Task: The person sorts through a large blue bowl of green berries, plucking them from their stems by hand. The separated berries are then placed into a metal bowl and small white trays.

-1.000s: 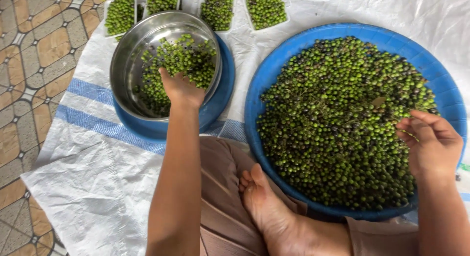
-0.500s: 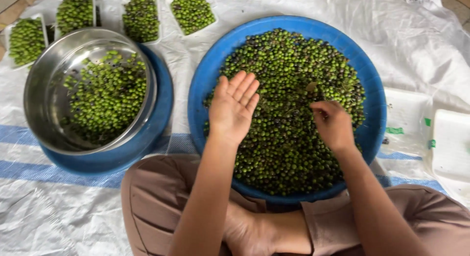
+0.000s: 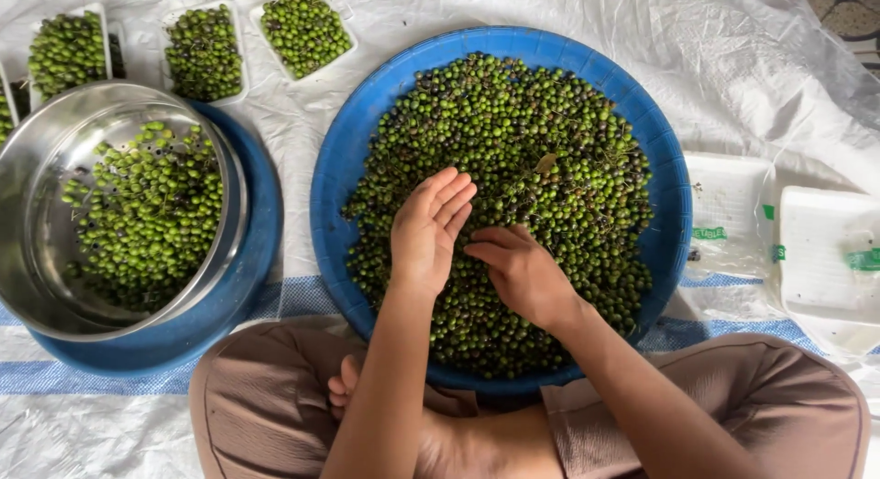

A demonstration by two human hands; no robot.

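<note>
White woven sheeting (image 3: 752,66) with blue stripes covers the floor, where a person sits cross-legged in brown trousers (image 3: 266,396). Half a second ago the left hand hovered with its palm up above the berries and the right hand picked further right; now the left hand (image 3: 429,230) rests over the small green berries (image 3: 541,140) with its fingers straight and close together, holding nothing that shows, and the right hand (image 3: 518,270) lies just beside it, fingers curled down into the heap; whether they pinch any berries cannot be told. The berries fill a round blue tray (image 3: 665,158) in front of the knees. To the left a steel colander (image 3: 46,149) holding more berries sits in a blue basin (image 3: 261,231). Small white trays of berries (image 3: 302,25) line the top edge, and empty white foam trays (image 3: 820,250) lie at right.
</note>
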